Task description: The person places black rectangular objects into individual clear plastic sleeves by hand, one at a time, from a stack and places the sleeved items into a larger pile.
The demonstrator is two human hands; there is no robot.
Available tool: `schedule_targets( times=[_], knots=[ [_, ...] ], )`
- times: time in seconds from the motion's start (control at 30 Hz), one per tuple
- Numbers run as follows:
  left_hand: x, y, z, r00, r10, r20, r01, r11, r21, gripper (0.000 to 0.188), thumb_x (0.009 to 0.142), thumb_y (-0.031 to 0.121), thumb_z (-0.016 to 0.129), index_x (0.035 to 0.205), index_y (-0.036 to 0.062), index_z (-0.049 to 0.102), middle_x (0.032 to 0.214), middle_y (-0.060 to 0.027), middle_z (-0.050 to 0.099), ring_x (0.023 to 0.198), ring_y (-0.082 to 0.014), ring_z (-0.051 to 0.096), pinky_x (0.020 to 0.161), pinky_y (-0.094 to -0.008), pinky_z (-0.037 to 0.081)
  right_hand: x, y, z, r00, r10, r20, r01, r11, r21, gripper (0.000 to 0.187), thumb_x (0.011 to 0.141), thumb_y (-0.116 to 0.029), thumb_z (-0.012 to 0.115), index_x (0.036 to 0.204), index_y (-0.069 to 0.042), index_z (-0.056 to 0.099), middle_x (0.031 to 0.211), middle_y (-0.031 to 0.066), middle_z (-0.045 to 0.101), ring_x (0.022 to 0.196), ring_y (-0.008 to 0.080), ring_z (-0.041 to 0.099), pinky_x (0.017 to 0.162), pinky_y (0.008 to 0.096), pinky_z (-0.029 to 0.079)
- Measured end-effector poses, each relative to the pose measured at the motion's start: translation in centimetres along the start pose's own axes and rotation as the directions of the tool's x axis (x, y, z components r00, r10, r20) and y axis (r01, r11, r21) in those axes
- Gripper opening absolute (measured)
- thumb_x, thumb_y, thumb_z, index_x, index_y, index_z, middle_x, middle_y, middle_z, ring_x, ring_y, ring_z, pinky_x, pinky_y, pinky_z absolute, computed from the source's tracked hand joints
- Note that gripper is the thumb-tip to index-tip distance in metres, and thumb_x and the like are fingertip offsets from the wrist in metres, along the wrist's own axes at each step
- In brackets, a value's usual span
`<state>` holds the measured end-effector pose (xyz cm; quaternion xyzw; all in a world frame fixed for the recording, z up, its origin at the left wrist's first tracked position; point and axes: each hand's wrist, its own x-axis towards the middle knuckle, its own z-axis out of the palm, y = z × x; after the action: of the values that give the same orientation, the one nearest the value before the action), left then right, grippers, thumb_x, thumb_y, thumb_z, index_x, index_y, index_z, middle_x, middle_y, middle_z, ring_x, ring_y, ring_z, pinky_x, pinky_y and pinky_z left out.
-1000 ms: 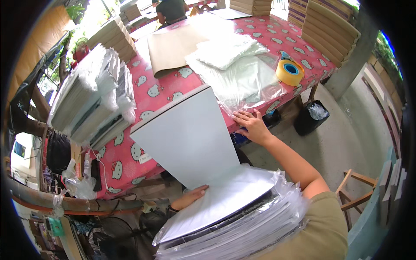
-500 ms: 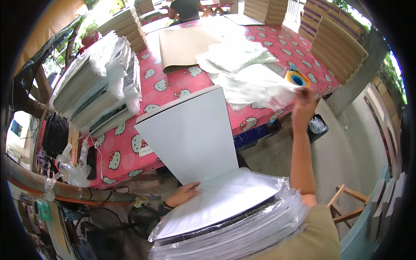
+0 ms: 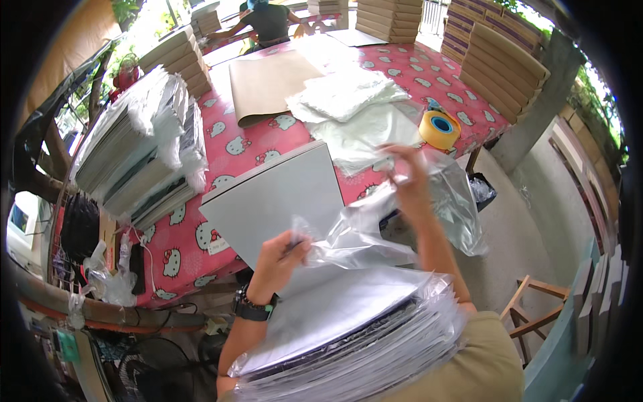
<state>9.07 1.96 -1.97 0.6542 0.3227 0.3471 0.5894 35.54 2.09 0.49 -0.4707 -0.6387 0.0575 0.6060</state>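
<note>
A clear plastic bag [image 3: 358, 234] stretches crumpled between my hands, its loose end hanging to the right past the table edge. My left hand [image 3: 280, 260], with a dark watch on the wrist, pinches one end of it. Somewhat blurred, my right hand [image 3: 410, 179] has the bag between thumb and fingers, the forefinger stuck out. Beneath the bag, a stack of white boards [image 3: 274, 208] overhangs the table's near edge. Closest to my body lies a pile of plastic-wrapped sheets [image 3: 348, 335], a white one on top.
On the pink patterned table [image 3: 234, 145] lie a heap of clear bags [image 3: 351, 97], a yellow tape roll [image 3: 440, 128] and brown paper [image 3: 268, 84]. Wrapped stacks [image 3: 140, 141] stand left, brown packages [image 3: 502, 70] right. Across the table is another person [image 3: 268, 23]. A wooden stool [image 3: 536, 305] stands at right.
My right hand has drawn a plastic bag from the heap toward me and leftward. My left hand has risen off the white sheet and taken the bag's end.
</note>
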Motion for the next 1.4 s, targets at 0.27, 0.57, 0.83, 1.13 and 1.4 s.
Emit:
schedule_targets(
  times=[0.27, 0.57, 0.83, 1.13, 1.4],
  knots=[
    [-0.6, -1.7, -0.3, 0.993, -0.047, -0.108, 0.009, 0.945, -0.327, 0.013, 0.082, 0.012, 0.055, 0.086, -0.0001, 0.057, 0.068, 0.0000, 0.054, 0.060, -0.0070, 0.048, 0.057, -0.0199, 0.039, -22.6, 13.5, -5.4, -0.197, 0.790, 0.580, -0.117, 0.568, -0.814, 0.023, 0.077, -0.019, 0.055, 0.094, -0.002, 0.053, 0.087, 0.0120, 0.058, 0.079, 0.0220, 0.056, 0.069, 0.0365, 0.044],
    [-0.9, -1.0, 0.1, 0.986, -0.072, -0.150, 0.025, 0.954, -0.299, 0.014, 0.081, 0.015, 0.057, 0.085, 0.0027, 0.056, 0.068, 0.0007, 0.053, 0.060, -0.0068, 0.046, 0.056, -0.0197, 0.036, 5.9, 0.9, -21.8, 0.744, -0.640, -0.193, -0.354, -0.133, -0.926, 0.020, 0.082, -0.010, 0.040, 0.093, 0.001, 0.054, 0.083, 0.0160, 0.058, 0.073, 0.0270, 0.057, 0.064, 0.0347, 0.045],
    [-1.0, 0.4, -0.4, 0.994, -0.033, -0.104, 0.008, 0.973, -0.232, 0.021, 0.083, 0.017, 0.055, 0.093, -0.0011, 0.058, 0.065, 0.0020, 0.051, 0.059, -0.0061, 0.046, 0.057, -0.0190, 0.037, 4.4, 17.1, -0.1, 0.748, 0.470, 0.468, 0.242, 0.463, -0.853, 0.017, 0.079, -0.011, 0.051, 0.089, 0.001, 0.058, 0.078, 0.0102, 0.061, 0.067, 0.0193, 0.057, 0.065, 0.0285, 0.046],
    [1.0, 3.3, -2.8, 0.938, 0.103, -0.332, -0.184, 0.957, -0.224, 0.022, 0.082, 0.016, 0.056, 0.096, -0.0004, 0.060, 0.059, 0.0045, 0.048, 0.054, -0.0029, 0.043, 0.050, -0.0183, 0.036, 6.1, -2.6, 6.7, 0.818, 0.169, 0.550, -0.353, 0.902, 0.248, 0.022, 0.079, -0.020, 0.058, 0.088, 0.000, 0.060, 0.076, 0.0045, 0.061, 0.067, 0.0080, 0.054, 0.061, 0.0222, 0.044],
    [0.5, 4.5, -2.1, 0.836, 0.184, -0.518, -0.229, 0.973, -0.024, 0.019, 0.080, 0.018, 0.059, 0.092, 0.0019, 0.061, 0.060, 0.0045, 0.049, 0.050, -0.0019, 0.041, 0.046, -0.0173, 0.035, 3.0, -6.4, 10.4, 0.683, 0.130, 0.719, -0.549, 0.741, 0.387, 0.016, 0.079, -0.016, 0.060, 0.082, 0.000, 0.059, 0.070, 0.0027, 0.058, 0.064, 0.0063, 0.051, 0.060, 0.0219, 0.043]
  ],
)
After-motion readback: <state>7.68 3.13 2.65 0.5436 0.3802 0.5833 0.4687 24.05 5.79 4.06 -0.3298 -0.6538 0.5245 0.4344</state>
